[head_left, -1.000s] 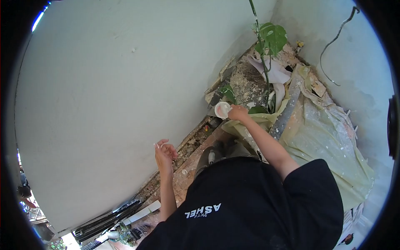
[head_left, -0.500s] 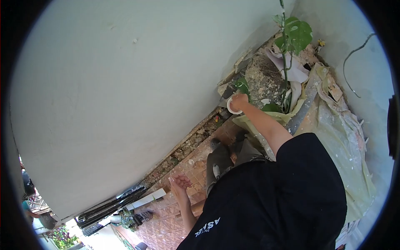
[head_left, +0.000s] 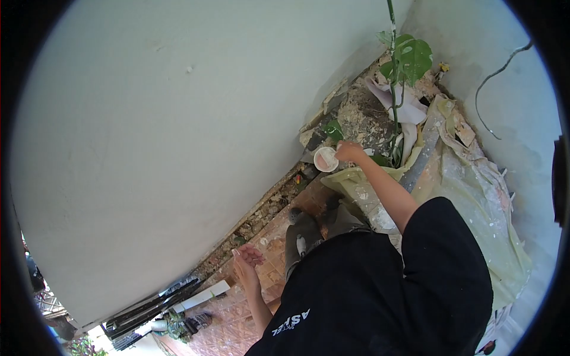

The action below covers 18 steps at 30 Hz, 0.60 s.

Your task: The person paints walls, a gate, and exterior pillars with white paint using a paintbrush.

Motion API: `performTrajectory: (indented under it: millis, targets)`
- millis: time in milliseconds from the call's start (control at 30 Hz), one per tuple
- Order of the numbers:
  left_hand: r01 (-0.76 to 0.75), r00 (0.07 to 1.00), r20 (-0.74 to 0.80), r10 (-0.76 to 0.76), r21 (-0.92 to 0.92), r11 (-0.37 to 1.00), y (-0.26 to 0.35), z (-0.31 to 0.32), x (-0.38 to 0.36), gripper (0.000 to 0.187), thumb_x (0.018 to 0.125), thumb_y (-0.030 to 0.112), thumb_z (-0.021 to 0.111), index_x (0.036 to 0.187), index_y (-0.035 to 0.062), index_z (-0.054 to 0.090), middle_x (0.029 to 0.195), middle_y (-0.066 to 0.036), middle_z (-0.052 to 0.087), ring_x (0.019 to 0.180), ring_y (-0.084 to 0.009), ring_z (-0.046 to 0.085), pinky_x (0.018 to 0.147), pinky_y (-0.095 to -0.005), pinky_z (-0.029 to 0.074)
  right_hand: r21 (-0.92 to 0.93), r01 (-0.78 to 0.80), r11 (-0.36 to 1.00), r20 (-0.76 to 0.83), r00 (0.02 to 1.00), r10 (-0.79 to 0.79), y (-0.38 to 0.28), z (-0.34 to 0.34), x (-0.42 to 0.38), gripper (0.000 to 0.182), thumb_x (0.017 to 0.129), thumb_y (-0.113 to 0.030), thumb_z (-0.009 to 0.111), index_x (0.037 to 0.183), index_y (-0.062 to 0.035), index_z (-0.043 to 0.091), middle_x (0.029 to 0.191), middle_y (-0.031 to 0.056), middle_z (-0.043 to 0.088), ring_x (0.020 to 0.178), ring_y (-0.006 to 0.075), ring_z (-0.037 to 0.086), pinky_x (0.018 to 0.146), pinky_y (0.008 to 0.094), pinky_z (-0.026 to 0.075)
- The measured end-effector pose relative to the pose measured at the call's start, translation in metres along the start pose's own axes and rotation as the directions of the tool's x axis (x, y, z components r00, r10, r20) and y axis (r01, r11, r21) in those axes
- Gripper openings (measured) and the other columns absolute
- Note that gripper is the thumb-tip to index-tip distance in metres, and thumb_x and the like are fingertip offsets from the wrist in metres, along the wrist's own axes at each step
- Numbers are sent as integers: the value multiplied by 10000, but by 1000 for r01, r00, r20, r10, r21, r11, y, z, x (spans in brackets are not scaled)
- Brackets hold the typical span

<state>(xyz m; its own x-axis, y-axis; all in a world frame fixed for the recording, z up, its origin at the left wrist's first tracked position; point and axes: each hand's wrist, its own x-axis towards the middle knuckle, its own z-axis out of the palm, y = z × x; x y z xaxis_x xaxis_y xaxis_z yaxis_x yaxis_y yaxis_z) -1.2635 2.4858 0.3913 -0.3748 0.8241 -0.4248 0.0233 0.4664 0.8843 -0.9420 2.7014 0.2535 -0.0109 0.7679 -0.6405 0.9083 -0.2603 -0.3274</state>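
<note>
My right hand (head_left: 350, 152) is closed at the right side of a small white cup (head_left: 325, 160), gripping it by the rim. The cup's open top faces me and shows something pinkish and whitish inside. Its contents are too small to make out. Beside the cup are a green leaf (head_left: 333, 129) and the rough rubble (head_left: 363, 115) at the foot of the wall. My left hand (head_left: 248, 262) is apart from it at lower left, over the tiled floor, palm partly showing, fingers loosely bent and holding nothing.
A large pale wall (head_left: 148, 130) borders the work on the left. A leafy plant stem (head_left: 393, 77) rises from the rubble. Crumpled, spotted plastic sheeting (head_left: 469, 196) lies at right. Dark strips (head_left: 148, 305) and a white strip (head_left: 202, 296) lie at lower left, near a bundle (head_left: 178, 327).
My right hand has moved from over the cup's top to its right side, exposing more of the inside. The whole view has shifted slightly. My left hand remains open.
</note>
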Motion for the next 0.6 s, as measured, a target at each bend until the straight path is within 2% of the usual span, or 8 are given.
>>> performTrajectory:
  millis: [33, 100, 233, 333, 367, 500, 533, 600]
  targets:
    - [-17, 1000, 15, 17, -2, 1000, 3, 2, 5, 501, 897, 421, 193, 880, 7, 475, 657, -69, 508, 559, -139, 497, 510, -237, 395, 5, -5, 1000, -9, 1000, 5, 11, 3, -4, 311, 690, -253, 494, 924, -80, 603, 989, 105, 579, 837, 265, 589, 680, 343, 480]
    - [-41, 999, 30, 40, 13, 999, 8, 7, 13, 502, 897, 422, 192, 878, 10, 478, 656, -67, 510, 559, -138, 497, 511, -237, 395, 425, 46, 904, -40, 999, -32, 37, 15, -12, 305, 695, -286, 533, 890, -60, 596, 840, 94, 595, 693, 229, 599, 590, 319, 489]
    - [-65, 995, 79, 64, 12, 998, 13, 13, 23, 515, 892, 432, 191, 866, 14, 491, 647, -64, 516, 556, -136, 499, 511, -241, 396, 648, 57, 759, 7, 997, -81, 62, 10, -49, 301, 721, -297, 557, 865, -35, 591, 654, 52, 544, 542, 139, 531, 468, 269, 449]
    - [-78, 990, 116, 74, 26, 997, 8, 14, 34, 546, 875, 481, 170, 862, 33, 483, 627, -59, 508, 528, -141, 503, 466, -232, 393, 889, 91, 448, -67, 995, -70, 59, 1, -84, 254, 812, -316, 501, 751, -76, 556, 561, -35, 438, 492, 64, 417, 457, 218, 379]
    - [-85, 991, 107, 79, 51, 995, 7, 16, 36, 552, 873, 485, 172, 861, 30, 485, 622, -63, 510, 523, -145, 506, 464, -236, 394, 929, 105, 354, -98, 995, -36, 54, -7, -96, 267, 832, -324, 482, 739, -79, 537, 550, -40, 423, 483, 61, 402, 457, 219, 369]
    - [-134, 979, 155, 132, 8, 991, 13, 28, 45, 564, 872, 487, 176, 857, 20, 492, 614, -70, 515, 514, -149, 510, 460, -245, 400, 972, 217, 94, -204, 970, -129, 37, -46, -122, 264, 867, -284, 430, 726, -74, 505, 530, -33, 399, 466, 64, 364, 470, 223, 342]
    - [-143, 976, 168, 140, 9, 990, 16, 32, 45, 550, 881, 459, 182, 844, 13, 501, 608, -66, 520, 500, -138, 505, 452, -233, 396, 961, 258, 102, -243, 960, -138, 31, -56, -124, 264, 867, -284, 430, 726, -74, 505, 530, -33, 399, 466, 64, 364, 470, 223, 342]
    - [-178, 967, 184, 177, -11, 984, 21, 43, 47, 537, 891, 431, 187, 831, 7, 511, 603, -62, 525, 486, -126, 499, 445, -221, 391, 906, 388, -168, -422, 853, -307, 19, -80, -127, 289, 867, -287, 432, 696, -66, 507, 518, -44, 396, 448, 35, 325, 453, 194, 334]
